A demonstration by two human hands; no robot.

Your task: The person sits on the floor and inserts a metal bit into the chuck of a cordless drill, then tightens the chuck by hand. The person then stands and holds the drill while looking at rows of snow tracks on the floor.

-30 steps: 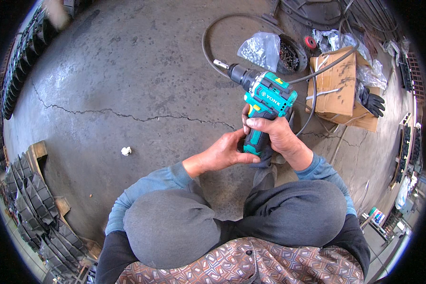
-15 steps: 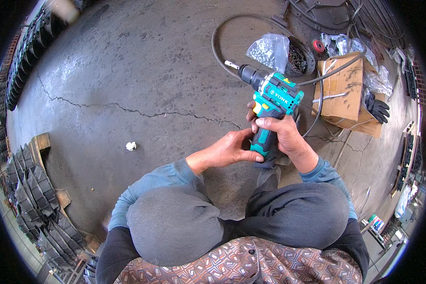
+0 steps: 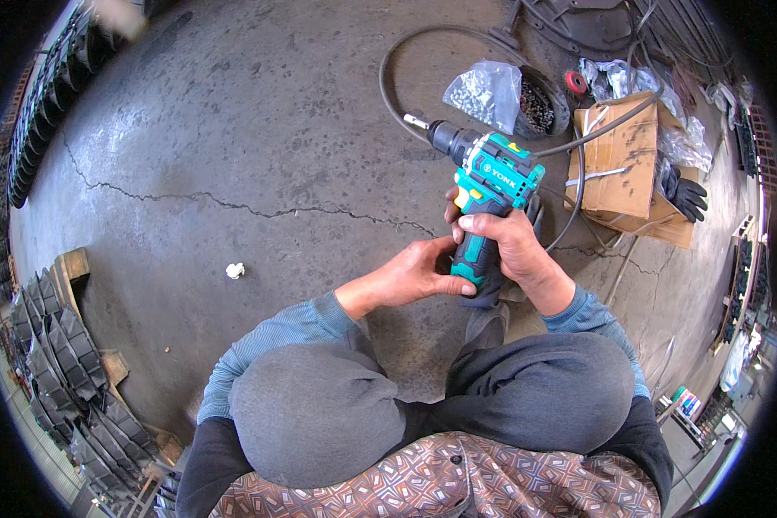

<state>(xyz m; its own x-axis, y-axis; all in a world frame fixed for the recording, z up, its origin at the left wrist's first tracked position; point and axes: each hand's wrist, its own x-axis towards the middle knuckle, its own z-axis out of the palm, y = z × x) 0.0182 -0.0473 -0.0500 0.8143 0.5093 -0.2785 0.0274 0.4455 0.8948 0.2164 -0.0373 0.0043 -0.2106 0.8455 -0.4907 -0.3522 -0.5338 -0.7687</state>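
A teal and black cordless drill [image 3: 497, 170] is held above my knees, its chuck pointing to the upper left. A short silver socket bit [image 3: 415, 122] sticks out of the chuck. My right hand [image 3: 508, 235] is wrapped round the drill's grip, thumb across its near side. At the base of the grip, my left hand [image 3: 412, 274] holds the battery end, thumb on the near side; its other fingers are partly hidden behind the drill.
Beyond the drill lie a clear bag of metal fasteners [image 3: 485, 95], a round container of dark small parts [image 3: 537, 108] and a hose [image 3: 383, 73]. A cardboard box [image 3: 615, 160] with a black glove [image 3: 689, 198] stands right. Stacked dark metal parts [image 3: 65, 354] sit left; white scrap [image 3: 235, 271] lies on the floor.
The whole scene has shifted slightly left in view. Both hands keep the same hold on the drill, and nothing is taken up or let go.
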